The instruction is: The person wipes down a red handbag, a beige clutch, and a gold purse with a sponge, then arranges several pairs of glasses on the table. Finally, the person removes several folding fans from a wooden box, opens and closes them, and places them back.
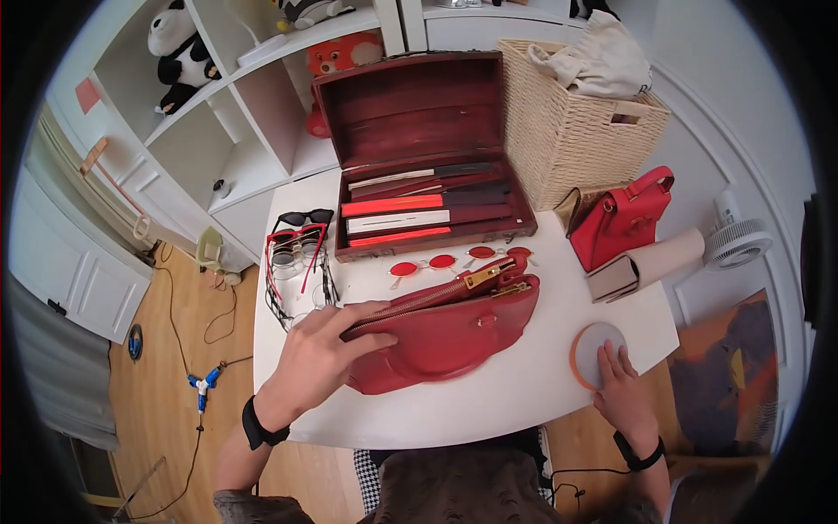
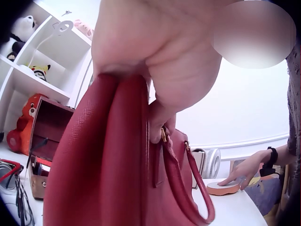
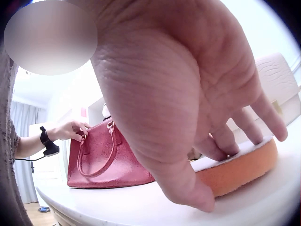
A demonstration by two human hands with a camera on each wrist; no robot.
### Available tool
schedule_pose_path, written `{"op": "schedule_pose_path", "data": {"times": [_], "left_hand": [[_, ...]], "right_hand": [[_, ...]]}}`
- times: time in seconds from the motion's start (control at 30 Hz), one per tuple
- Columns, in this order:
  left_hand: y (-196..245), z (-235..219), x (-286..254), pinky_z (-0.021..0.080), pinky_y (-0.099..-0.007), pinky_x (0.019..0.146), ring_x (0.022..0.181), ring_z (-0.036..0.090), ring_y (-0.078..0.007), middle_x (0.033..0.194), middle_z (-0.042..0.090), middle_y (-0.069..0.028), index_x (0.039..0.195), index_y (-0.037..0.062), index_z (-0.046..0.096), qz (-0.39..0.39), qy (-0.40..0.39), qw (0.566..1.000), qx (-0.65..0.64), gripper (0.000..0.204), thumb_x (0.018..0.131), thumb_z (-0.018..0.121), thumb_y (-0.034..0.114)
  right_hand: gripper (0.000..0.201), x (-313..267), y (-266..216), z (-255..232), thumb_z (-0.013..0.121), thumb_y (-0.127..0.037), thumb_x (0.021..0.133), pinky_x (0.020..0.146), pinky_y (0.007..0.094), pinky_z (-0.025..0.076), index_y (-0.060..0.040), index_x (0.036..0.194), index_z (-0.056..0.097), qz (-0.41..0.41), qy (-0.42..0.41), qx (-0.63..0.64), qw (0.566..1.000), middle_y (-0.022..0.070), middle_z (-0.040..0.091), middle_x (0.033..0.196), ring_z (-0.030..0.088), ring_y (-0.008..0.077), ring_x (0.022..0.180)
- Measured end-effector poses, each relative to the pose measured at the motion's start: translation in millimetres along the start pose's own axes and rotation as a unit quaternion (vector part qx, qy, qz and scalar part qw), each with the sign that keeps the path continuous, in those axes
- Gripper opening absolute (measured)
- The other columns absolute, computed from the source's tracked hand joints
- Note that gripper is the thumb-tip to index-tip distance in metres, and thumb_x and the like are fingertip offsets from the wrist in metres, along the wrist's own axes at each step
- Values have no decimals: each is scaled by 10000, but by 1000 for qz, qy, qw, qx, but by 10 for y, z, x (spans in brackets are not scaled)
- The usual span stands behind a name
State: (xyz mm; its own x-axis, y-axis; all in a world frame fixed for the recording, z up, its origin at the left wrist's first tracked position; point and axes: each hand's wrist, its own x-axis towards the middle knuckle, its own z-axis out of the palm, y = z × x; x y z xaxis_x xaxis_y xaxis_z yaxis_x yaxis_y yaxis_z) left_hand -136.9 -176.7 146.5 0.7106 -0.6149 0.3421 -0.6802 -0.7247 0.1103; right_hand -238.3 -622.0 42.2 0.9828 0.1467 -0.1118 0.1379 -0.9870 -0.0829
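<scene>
A red leather handbag (image 1: 419,341) stands on the white table with its zipped top partly open. My left hand (image 1: 325,351) grips the bag's top edge at its left end, the thumb on the near side and the fingers over the far side. In the left wrist view the bag's folded end panel (image 2: 113,150) fills the space under the palm. Near the table's right edge lies a round sponge pad (image 1: 602,336), grey on top with an orange foam side. My right hand (image 1: 625,393) rests fingers on its top, with the thumb (image 3: 200,195) beside its orange edge.
Behind the bag an open dark red case (image 1: 428,205) holds several flat items. Red-lensed sunglasses (image 1: 423,265) lie before it, more glasses (image 1: 301,253) at left. A small red bag (image 1: 615,223), a beige wallet (image 1: 646,266), a woven basket (image 1: 567,131) and a fan (image 1: 738,243) stand right.
</scene>
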Motion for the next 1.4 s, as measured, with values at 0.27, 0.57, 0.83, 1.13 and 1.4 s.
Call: {"op": "schedule_pose_path", "data": {"times": [0.27, 0.57, 0.83, 1.13, 1.4], "left_hand": [[58, -103, 136, 449, -378, 938, 1034, 571, -278, 1325, 550, -35, 1013, 200, 692, -67, -74, 995, -32, 293, 776, 648, 35], [321, -197, -75, 310, -544, 1085, 1371, 288, -432, 1500, 314, -145, 1169, 215, 627, -89, -95, 990, 55, 528, 688, 802, 85], [610, -266, -296, 281, -537, 1085, 1361, 287, -433, 1496, 297, -160, 1249, 189, 582, -171, -57, 984, 17, 616, 686, 812, 91], [778, -177, -779, 309, -528, 1066, 1341, 299, -422, 1427, 366, -137, 1206, 148, 600, -196, -31, 979, -37, 525, 720, 785, 79], [932, 43, -938, 435, -476, 989, 1229, 485, -372, 1261, 534, -145, 1102, 49, 631, -192, 47, 969, -148, 421, 715, 795, 77]], "right_hand": [[778, -33, 18, -201, 725, -133, 738, 1105, 454, 374, 13, 1421, 383, -15, -34, 27, 999, 222, 377, 1492, 371, 461, 1352], [701, 226, 332, -1319, 735, -54, 747, 992, 412, 443, -74, 1389, 453, 138, 66, 215, 965, 198, 558, 1278, 533, 369, 1175], [835, 984, 1140, -1290, 830, -61, 593, 1064, 421, 375, -112, 1341, 465, -26, 154, -215, 964, 161, 571, 1259, 497, 345, 1222], [456, 943, 1423, -1114, 797, -93, 581, 951, 436, 423, -86, 976, 569, -83, 194, -119, 970, 98, 619, 975, 572, 328, 1008], [465, -140, 268, -1903, 782, -127, 528, 786, 419, 440, -57, 960, 623, -81, 330, -116, 933, 101, 618, 925, 580, 336, 878]]}}
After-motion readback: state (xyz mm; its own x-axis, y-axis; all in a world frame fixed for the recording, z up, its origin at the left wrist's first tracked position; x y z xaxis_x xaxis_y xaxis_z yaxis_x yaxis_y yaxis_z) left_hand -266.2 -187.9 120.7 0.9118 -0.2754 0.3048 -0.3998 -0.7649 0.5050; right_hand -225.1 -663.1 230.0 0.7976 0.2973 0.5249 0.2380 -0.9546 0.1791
